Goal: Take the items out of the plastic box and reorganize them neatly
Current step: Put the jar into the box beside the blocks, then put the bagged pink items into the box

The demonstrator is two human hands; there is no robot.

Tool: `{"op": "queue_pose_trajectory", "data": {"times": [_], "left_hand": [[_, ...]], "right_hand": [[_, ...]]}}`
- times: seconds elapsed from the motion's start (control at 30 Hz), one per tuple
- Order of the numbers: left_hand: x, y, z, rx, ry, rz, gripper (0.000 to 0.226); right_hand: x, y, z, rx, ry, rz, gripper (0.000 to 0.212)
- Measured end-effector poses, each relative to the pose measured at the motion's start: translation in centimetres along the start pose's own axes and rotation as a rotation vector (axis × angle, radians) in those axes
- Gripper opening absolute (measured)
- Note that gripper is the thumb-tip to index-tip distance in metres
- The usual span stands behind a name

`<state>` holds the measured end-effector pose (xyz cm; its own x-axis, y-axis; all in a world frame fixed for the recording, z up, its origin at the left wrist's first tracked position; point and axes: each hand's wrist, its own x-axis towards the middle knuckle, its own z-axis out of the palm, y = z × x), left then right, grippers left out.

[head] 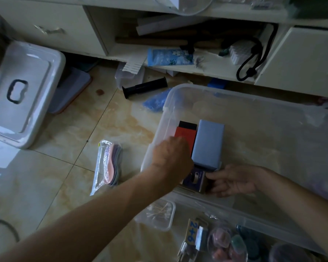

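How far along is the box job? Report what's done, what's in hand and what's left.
Done: the lid is off, and the clear plastic box holds just three boxes in its near-left corner. In hand: the left hand rests on the red box beside the blue-grey box, while the right hand touches the dark box. Left: the insole packet, cotton swab tub and black tube lie on the floor.

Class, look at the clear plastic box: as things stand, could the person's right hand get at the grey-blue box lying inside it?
Probably yes. The right hand is already inside the clear plastic box, fingers by the dark purple box just below the grey-blue box. Its top is uncovered; the left hand is over the red box beside it.
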<state>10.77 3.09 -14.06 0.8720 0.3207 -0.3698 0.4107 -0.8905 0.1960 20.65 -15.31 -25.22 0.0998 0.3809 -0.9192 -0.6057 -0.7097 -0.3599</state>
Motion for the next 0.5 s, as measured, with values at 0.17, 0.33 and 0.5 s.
{"op": "queue_pose_trajectory", "data": {"times": [0.17, 0.33, 0.5], "left_hand": [[0.6, -6.1, -7.9, -0.157, 0.616, -0.124, 0.027], [2.5, -14.5, -4.6, -0.044, 0.471, -0.45, 0.022], [2.1, -19.2, 8.4, -0.047, -0.044, -0.623, 0.073]], "right_hand": [[-2.6, -2.3, -2.0, -0.334, 0.115, 0.048, 0.036], [-5.1, -5.1, -0.5, -0.309, 0.17, -0.175, 0.028], [-3.9, -5.2, 1.8, -0.319, 0.197, -0.234, 0.023]]}}
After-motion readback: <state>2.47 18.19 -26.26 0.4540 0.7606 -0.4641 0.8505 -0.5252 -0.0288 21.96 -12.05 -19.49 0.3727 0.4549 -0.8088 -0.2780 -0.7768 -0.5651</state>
